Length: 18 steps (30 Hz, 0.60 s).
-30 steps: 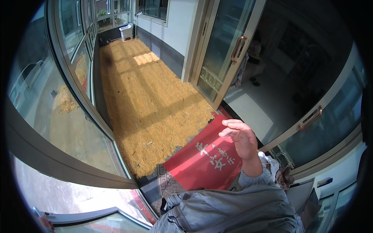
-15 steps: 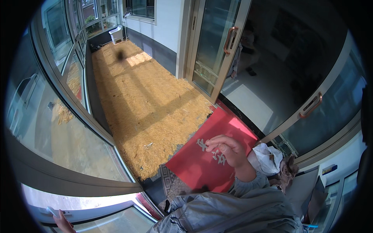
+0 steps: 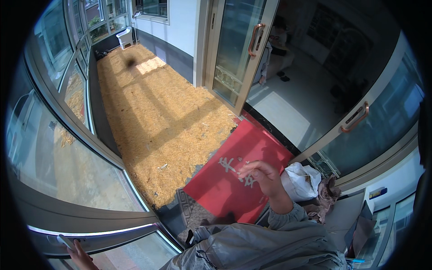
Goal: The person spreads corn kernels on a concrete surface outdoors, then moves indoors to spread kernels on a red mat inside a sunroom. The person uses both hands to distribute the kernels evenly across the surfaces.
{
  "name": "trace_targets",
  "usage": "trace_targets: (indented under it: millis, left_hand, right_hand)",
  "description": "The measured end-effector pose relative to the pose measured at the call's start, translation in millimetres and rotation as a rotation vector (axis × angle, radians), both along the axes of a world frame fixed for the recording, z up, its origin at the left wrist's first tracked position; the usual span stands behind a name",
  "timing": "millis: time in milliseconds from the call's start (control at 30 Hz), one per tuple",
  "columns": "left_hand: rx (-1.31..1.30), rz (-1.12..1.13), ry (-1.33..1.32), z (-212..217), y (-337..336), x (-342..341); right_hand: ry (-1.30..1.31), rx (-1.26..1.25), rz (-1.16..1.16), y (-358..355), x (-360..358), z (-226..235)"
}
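Handle (image 3: 66, 242) of a pale colour, mounted on the frame of the glass door (image 3: 112, 239), lower L of the head view, near the dark rim. L hand (image 3: 81, 256) is right at it, fingers touching its lower end; can't tell if they're fully wrapped round it, since the palm & wrist run off toward the edge.

R hand (image 3: 263, 176) hangs over the red mat (image 3: 216, 186), well apart from the handle; fingers loosely bent & pointing L, thumb a bit away from the fingertips, nothing seen in the grasp. Grey sleeve (image 3: 286, 216) at the R wrist, grey garment (image 3: 261, 245) across the bottom. Mat lies at an angle, pale characters on it, partly behind the R hand. Patterned grey floor strip (image 3: 193, 215) just beside its lower L corner.

Beyond the mat: yellow grain (image 3: 162, 119) spread over the floor, w/ shadow bars & a bright patch. White chair-like item (image 3: 124, 38) at the far end. R side: white bag (image 3: 301, 182) next to crumpled brownish cloth (image 3: 327, 193), both near the R forearm. Sliding door (image 3: 234, 49) w/ copper-coloured pull (image 3: 256, 40) up top; second pull (image 3: 355, 118) on the door frame further R. Room between = dim, details unclear.
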State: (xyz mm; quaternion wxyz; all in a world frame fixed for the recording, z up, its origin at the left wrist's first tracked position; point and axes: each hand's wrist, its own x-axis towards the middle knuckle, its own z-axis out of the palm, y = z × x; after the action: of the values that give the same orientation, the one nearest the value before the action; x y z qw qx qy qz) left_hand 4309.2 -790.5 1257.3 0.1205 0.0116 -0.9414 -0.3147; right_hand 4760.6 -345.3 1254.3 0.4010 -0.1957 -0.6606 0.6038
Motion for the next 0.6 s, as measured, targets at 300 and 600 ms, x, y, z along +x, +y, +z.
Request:
trace_targets:
  millis: [300, 600]
  left_hand:
    - [0.08, -0.09, 0.163, -16, 13, 21]
    - [0.019, -0.207, 0.257, -63, -11, -15]
  right_hand:
    - [-0.023, -0.043, -0.009, 7, 22, -1]
    - [-0.06, -0.032, -0.017, 17, 49, -5]
